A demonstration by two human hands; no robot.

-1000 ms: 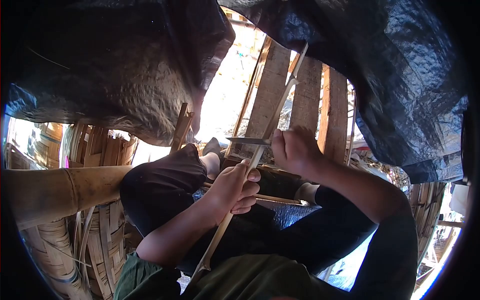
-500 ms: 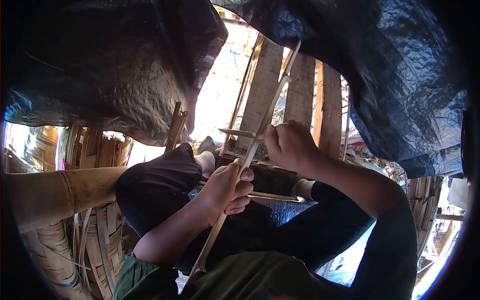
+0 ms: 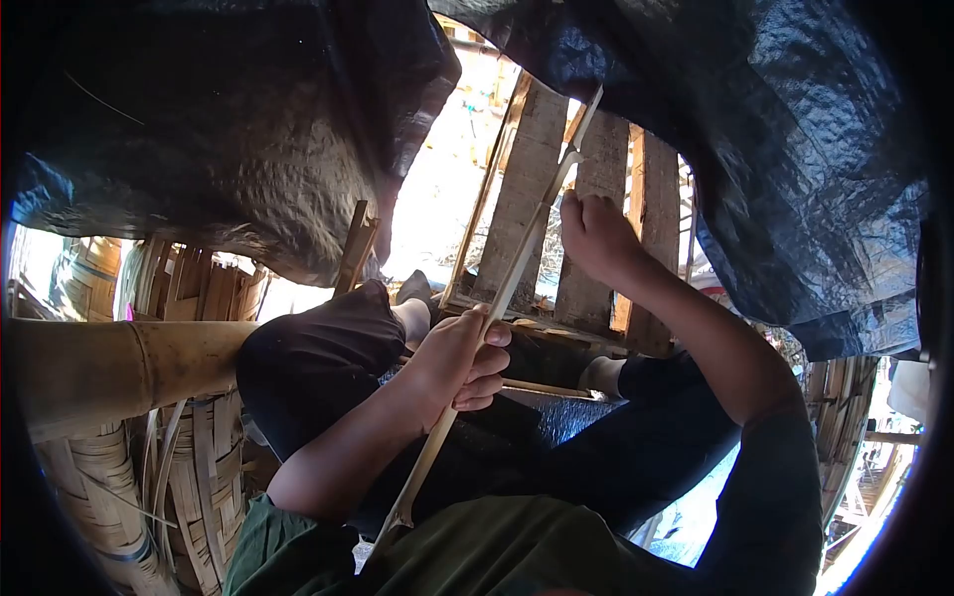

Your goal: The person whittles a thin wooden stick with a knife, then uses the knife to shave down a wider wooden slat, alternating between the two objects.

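Note:
A long, pale bamboo stick (image 3: 517,263) with knobby joints slants from my lap up toward the wooden slats. My left hand (image 3: 459,360) is wrapped round its middle, the thumb lying along it. Farther up and just right of the stick, my right hand (image 3: 601,236) is closed in a fist on a knife. Its blade is hard to make out now; half a second ago it lay across the stick. The stick's lower end reaches down beside my green shirt (image 3: 497,546).
Wooden slats (image 3: 517,179) stand ahead beyond my feet. Dark plastic sheeting (image 3: 199,129) hangs at upper left, with more sheeting (image 3: 825,169) at upper right. A thick bamboo pole (image 3: 129,372) runs in from the left, by woven bamboo (image 3: 199,487).
My right hand has moved up along the stick, away from my left hand, and the blade no longer shows clearly across it. My left hand keeps its hold.

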